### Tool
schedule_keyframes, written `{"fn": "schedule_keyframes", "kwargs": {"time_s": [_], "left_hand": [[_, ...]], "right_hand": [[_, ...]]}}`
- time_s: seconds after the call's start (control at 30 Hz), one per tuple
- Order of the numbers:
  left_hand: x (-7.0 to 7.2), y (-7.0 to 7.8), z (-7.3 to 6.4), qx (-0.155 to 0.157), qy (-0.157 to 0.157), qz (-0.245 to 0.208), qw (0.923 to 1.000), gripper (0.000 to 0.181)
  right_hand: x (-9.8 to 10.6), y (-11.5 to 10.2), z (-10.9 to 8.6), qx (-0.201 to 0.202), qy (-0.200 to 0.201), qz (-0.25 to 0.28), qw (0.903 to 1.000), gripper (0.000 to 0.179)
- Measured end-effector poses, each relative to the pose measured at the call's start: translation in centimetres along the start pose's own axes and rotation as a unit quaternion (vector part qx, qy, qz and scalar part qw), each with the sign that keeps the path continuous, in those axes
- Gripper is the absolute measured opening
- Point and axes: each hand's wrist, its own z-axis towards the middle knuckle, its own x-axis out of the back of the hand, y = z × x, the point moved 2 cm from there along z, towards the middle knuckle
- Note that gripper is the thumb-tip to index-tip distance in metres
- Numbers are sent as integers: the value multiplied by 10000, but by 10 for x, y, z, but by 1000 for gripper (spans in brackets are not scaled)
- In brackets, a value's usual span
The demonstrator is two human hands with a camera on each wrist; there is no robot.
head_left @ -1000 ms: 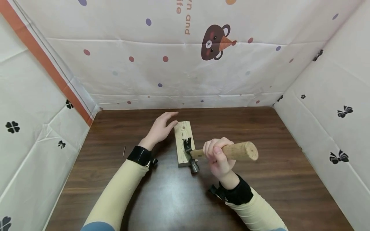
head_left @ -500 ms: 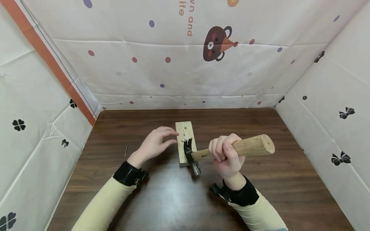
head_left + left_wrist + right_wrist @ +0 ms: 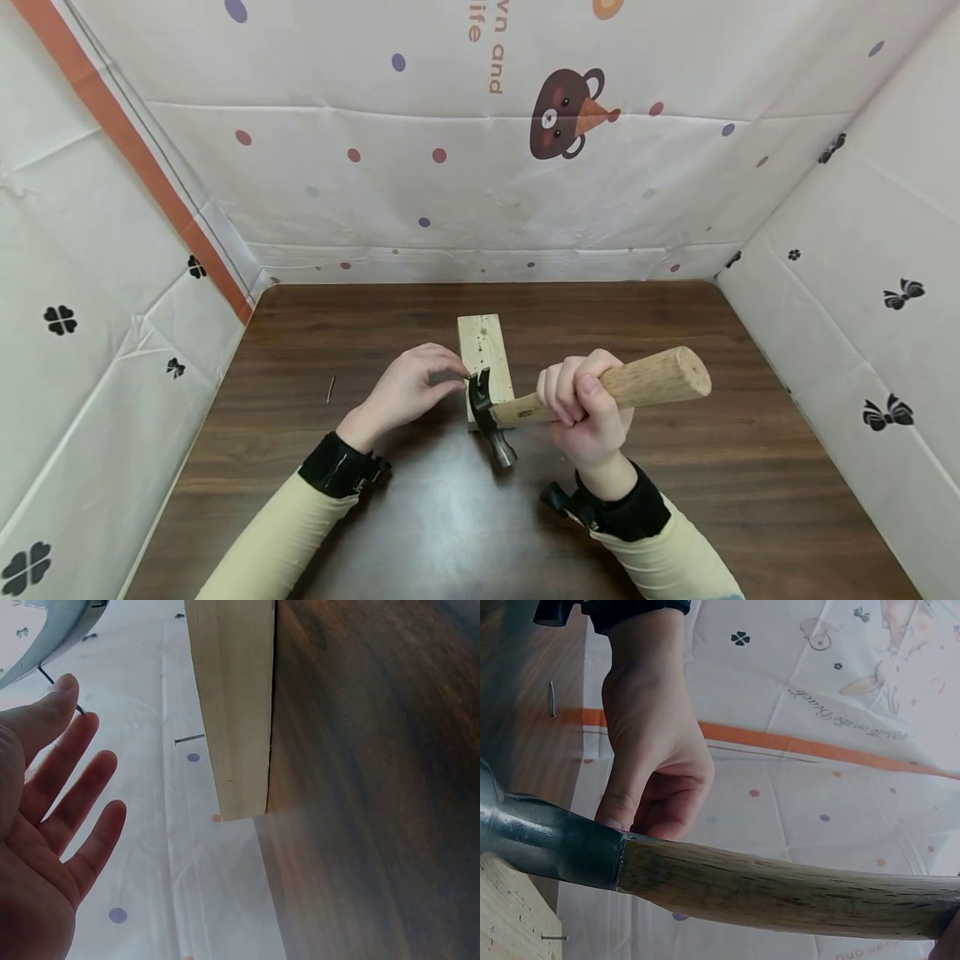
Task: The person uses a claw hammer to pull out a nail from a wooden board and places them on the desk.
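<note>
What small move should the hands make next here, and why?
Probably lower the pinched nail onto the block and stand it upright. The left wrist view shows the left hand holding it slanted and apart from the block, where another nail already stands; the right hand grips the hammer.

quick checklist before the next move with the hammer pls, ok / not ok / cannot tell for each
1. Right hand gripping the hammer: ok.
2. Left hand pinching a nail: ok.
3. That nail set on the block: not ok, the left wrist view shows it apart.
4. Left fingertips well clear of the hammer: not ok, close beside it.
5. Block flat on the table: ok.
6. Standing nail firm in the block: cannot tell.
</note>
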Motion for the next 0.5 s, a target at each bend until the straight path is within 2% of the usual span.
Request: {"fn": "schedule_keyframes", "kwargs": {"time_s": [0.13,0.5], "left_hand": [[-1,1,0,-12,4,57,10000,14],[-1,2,1,-304,11,33,9995,11]], "right_hand": [[-2,1,0,-15,-30,-41,10000,33],[-5,3,0,-99,-77,70,9999,32]]}}
